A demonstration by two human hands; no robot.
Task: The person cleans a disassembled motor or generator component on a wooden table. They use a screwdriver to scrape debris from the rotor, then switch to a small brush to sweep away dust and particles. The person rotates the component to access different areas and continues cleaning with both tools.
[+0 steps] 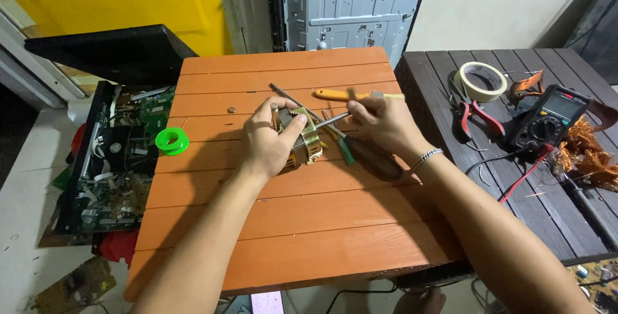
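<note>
At the middle of the orange slatted wooden table (283, 224), the left hand (269, 140) grips a small yellowish metal transformer block (302, 139). The right hand (380, 121) pinches what looks like a thin grey metal rod (333, 120) touching the block's right side; an orange-handled tool (338, 94) lies just beyond.

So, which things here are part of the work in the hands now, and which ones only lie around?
In use:
- left hand gripping the small metal transformer
- right hand holding a thin metal tool against it

Lying about:
- orange-handled tool
- green-handled screwdriver
- green spool
- tape roll
- red pliers
- multimeter
- open circuit-board chassis
</note>
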